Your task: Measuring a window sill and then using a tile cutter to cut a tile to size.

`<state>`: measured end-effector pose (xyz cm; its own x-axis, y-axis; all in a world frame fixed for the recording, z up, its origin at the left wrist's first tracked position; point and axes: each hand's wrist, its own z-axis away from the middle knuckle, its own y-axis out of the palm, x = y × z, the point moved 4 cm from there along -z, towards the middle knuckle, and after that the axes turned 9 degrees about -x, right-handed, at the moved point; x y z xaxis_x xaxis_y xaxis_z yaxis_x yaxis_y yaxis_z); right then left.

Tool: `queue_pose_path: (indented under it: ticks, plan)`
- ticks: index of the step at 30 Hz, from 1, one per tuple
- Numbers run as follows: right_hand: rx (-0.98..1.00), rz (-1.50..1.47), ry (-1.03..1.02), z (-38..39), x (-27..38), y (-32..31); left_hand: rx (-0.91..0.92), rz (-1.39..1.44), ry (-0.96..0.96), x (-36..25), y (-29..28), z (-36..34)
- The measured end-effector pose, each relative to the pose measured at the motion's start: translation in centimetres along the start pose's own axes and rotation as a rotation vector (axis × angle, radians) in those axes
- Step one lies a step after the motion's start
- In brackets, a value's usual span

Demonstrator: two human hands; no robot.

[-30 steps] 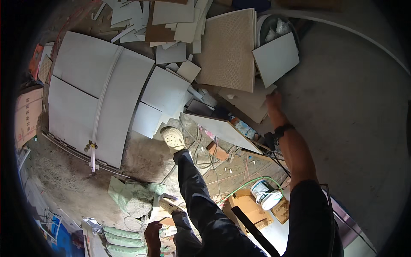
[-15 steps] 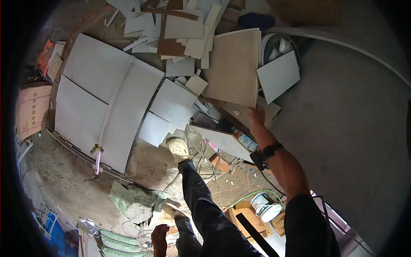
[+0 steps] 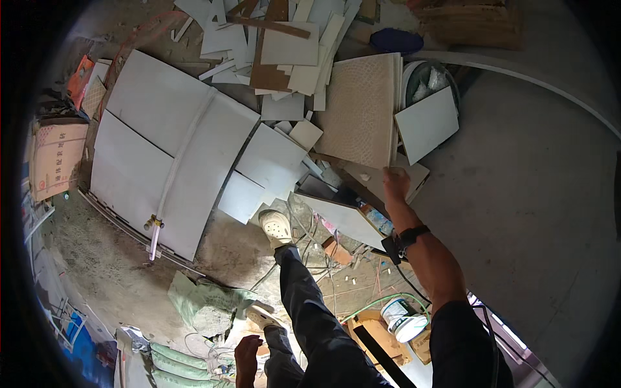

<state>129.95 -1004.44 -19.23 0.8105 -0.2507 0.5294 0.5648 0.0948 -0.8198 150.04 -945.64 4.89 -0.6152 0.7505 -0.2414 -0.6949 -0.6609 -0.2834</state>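
I have the right arm stretched nearly straight, its hand nearer me than the bucket, at the tan tile's near corner; whether that grip holds it, I cannot tell. The tile sits just left of the bucket. My left hand, half-curled, is well nearer me than the bucket; its grip is unclear.

Print on cardboard box and white bucket

Left of the cream clog, the cardboard box shows a column of dark characters and a small red emblem; below right of the clog, the white bucket's label is too small to read.
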Motion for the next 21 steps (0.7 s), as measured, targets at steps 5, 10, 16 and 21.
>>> queue_pose_path:
  ticks: [5, 10, 16, 21]
  plan:
    - [0.020, 0.055, -0.139, 1.3, 3.2, -0.2, 0.035, -0.043, -0.014, -0.2, 1.3, -0.6]
    - [0.088, 0.119, -0.435, 4.4, 7.3, 1.2, 0.027, -0.060, -0.003, -0.6, 2.1, -0.3]
    - [0.227, 0.339, -0.438, 2.4, 7.8, 1.6, -0.003, -0.098, 0.019, -1.2, 1.4, -0.3]
    - [0.234, 0.243, -0.510, 0.7, 13.3, 6.0, 0.053, -0.084, 0.135, 1.3, -0.3, -1.5]
